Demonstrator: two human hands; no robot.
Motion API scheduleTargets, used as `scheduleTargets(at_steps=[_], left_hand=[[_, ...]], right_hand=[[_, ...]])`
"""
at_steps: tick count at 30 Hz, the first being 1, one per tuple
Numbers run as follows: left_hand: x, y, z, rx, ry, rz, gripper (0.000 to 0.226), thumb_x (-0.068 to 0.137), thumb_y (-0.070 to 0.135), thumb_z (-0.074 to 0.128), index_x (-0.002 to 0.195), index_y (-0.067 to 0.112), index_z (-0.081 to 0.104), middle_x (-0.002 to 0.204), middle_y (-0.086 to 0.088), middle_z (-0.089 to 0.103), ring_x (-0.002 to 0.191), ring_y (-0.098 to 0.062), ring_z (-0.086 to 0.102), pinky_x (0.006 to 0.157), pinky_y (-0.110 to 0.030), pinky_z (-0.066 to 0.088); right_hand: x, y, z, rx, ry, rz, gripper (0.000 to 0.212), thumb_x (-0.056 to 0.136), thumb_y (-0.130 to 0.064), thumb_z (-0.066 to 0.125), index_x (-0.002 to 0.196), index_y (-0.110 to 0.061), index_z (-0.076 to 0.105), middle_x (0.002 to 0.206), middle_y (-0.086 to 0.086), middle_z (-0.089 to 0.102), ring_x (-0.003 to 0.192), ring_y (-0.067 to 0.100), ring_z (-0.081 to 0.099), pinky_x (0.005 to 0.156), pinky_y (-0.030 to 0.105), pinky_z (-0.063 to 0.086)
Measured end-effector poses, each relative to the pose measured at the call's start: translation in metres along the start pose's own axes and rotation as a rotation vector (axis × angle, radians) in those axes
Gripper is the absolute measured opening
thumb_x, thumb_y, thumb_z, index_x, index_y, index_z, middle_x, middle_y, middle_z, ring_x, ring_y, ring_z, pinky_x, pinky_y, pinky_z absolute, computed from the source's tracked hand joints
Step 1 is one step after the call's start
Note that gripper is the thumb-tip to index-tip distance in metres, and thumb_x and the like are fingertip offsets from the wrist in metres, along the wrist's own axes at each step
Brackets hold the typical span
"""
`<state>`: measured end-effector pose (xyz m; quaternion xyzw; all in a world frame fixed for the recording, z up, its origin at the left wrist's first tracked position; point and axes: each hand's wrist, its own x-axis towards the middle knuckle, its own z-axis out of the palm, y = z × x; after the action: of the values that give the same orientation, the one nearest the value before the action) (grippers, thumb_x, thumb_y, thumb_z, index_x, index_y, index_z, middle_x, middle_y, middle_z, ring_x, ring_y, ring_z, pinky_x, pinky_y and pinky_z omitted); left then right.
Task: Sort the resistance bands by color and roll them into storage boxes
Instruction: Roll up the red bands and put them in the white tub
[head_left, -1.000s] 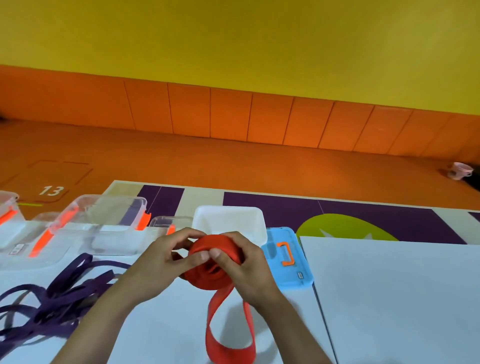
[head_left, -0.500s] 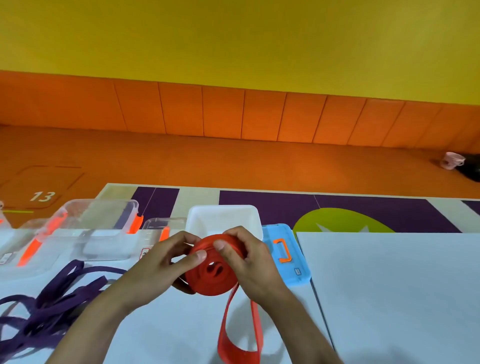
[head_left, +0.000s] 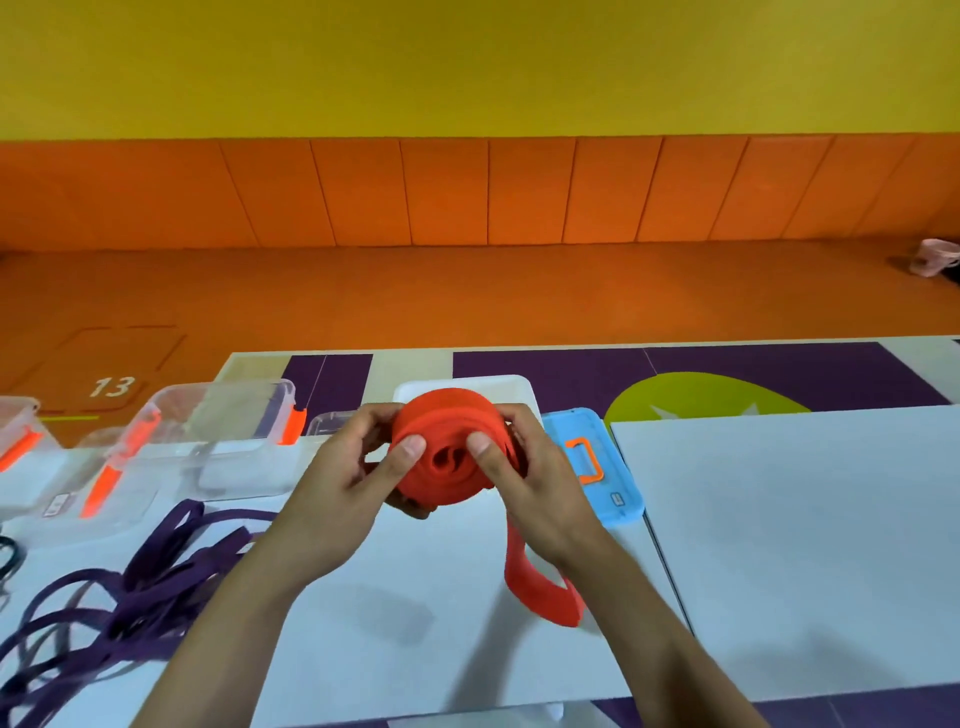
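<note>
Floor marking: a white "13" inside an outlined square on the orange floor, far left.
Clear boxes: see-through plastic with orange latches, at the tabletop's back left; their small stickers are too small to read.
Purple bands: flat, matte loops in a loose tangle at front left.
Left hand: its grip is closed on the roll's left side, thumb pressed on the near face.
Orange band: a thick flat coil held above the tabletop's middle between both hands; its loose end hangs in a loop down to the surface.
White box: opaque, with rounded corners, just behind the roll.
Right hand: its grip is closed on the roll's right side, thumb on the near face.
Blue lid: flat plastic with an orange handle; its tiny label is unreadable.
Tabletop: smooth, pale panels with a seam right of the lid.
Pink cup: on the floor, far right.
</note>
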<state>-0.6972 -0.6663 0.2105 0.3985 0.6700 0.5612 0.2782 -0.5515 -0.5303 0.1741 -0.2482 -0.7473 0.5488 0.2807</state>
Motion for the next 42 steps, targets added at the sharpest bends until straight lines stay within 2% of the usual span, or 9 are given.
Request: scheduleTargets(at_steps=[4, 8, 11, 16, 22, 26, 32, 38, 42], left_hand=[[-0.004, 0.003, 0.022, -0.226, 0.107, -0.028, 0.030, 0.094, 0.029, 0.055, 0.121, 0.015, 0.056, 0.110, -0.008, 0.072, 0.076, -0.040, 0.076, 0.067, -0.032, 0.062], [-0.010, -0.004, 0.032, -0.365, 0.026, -0.105, 0.037, 0.096, 0.031, 0.054, 0.128, 0.011, 0.053, 0.124, -0.013, 0.067, 0.096, -0.039, 0.075, 0.075, -0.045, 0.063], [-0.011, -0.004, 0.017, -0.188, -0.019, -0.201, 0.032, 0.096, 0.036, 0.057, 0.120, 0.014, 0.060, 0.114, -0.007, 0.069, 0.078, -0.039, 0.075, 0.063, -0.050, 0.063], [-0.004, 0.002, -0.013, 0.175, -0.057, -0.087, 0.036, 0.081, 0.050, 0.072, 0.112, 0.032, 0.069, 0.107, 0.015, 0.069, 0.059, -0.032, 0.067, 0.053, -0.042, 0.059], [0.002, 0.008, -0.019, 0.281, -0.360, -0.115, 0.028, 0.092, 0.045, 0.067, 0.110, 0.024, 0.063, 0.096, 0.001, 0.069, 0.060, -0.035, 0.072, 0.055, -0.037, 0.058], [-0.007, 0.001, -0.005, 0.131, -0.285, -0.069, 0.033, 0.096, 0.041, 0.060, 0.114, 0.014, 0.058, 0.099, 0.000, 0.069, 0.063, -0.038, 0.072, 0.061, -0.047, 0.062], [-0.015, -0.014, 0.021, -0.111, -0.113, -0.077, 0.037, 0.095, 0.037, 0.055, 0.120, 0.009, 0.052, 0.098, -0.002, 0.073, 0.063, -0.041, 0.071, 0.065, -0.043, 0.062], [-0.025, -0.026, 0.043, -0.293, 0.008, -0.157, 0.044, 0.093, 0.043, 0.053, 0.121, 0.010, 0.050, 0.101, -0.017, 0.073, 0.072, -0.046, 0.073, 0.072, -0.044, 0.063], [-0.033, -0.038, 0.046, -0.278, -0.066, -0.265, 0.045, 0.096, 0.048, 0.052, 0.118, 0.009, 0.054, 0.096, -0.019, 0.072, 0.075, -0.043, 0.074, 0.074, -0.050, 0.063]], right_hand=[[-0.007, -0.002, 0.008, 0.160, 0.039, 0.007, 0.030, 0.099, -0.058, 0.048, 0.113, -0.034, 0.058, 0.091, -0.017, 0.066, 0.075, 0.008, 0.064, 0.060, 0.031, 0.052], [-0.006, -0.001, 0.006, 0.193, 0.048, 0.015, 0.033, 0.098, -0.059, 0.048, 0.115, -0.033, 0.061, 0.095, -0.021, 0.067, 0.086, -0.001, 0.062, 0.071, 0.017, 0.046], [-0.006, 0.004, -0.003, 0.123, -0.004, 0.021, 0.039, 0.096, -0.059, 0.051, 0.119, -0.030, 0.062, 0.100, -0.018, 0.069, 0.096, 0.003, 0.064, 0.083, 0.022, 0.048], [-0.005, 0.003, -0.012, -0.090, -0.182, 0.028, 0.043, 0.085, -0.065, 0.065, 0.112, -0.032, 0.065, 0.098, -0.008, 0.071, 0.094, 0.014, 0.067, 0.088, 0.041, 0.056], [-0.011, -0.002, -0.010, -0.097, -0.214, 0.009, 0.033, 0.081, -0.052, 0.079, 0.104, -0.029, 0.071, 0.090, -0.009, 0.072, 0.084, 0.007, 0.067, 0.076, 0.023, 0.054], [-0.013, -0.004, -0.018, 0.031, -0.169, 0.009, 0.033, 0.079, -0.050, 0.077, 0.102, -0.027, 0.073, 0.089, -0.010, 0.072, 0.083, 0.004, 0.066, 0.074, 0.020, 0.052], [-0.019, 0.005, -0.017, 0.100, -0.067, -0.006, 0.036, 0.085, -0.052, 0.070, 0.112, -0.028, 0.068, 0.100, -0.009, 0.073, 0.099, 0.012, 0.069, 0.083, 0.024, 0.057], [-0.027, 0.020, -0.004, 0.137, 0.132, 0.059, 0.031, 0.085, -0.054, 0.070, 0.094, -0.024, 0.069, 0.075, -0.012, 0.068, 0.067, 0.003, 0.060, 0.063, 0.019, 0.047], [-0.030, 0.024, -0.013, 0.067, 0.035, 0.090, 0.021, 0.092, -0.044, 0.071, 0.084, -0.025, 0.065, 0.061, -0.020, 0.060, 0.056, -0.001, 0.054, 0.056, 0.012, 0.041]])
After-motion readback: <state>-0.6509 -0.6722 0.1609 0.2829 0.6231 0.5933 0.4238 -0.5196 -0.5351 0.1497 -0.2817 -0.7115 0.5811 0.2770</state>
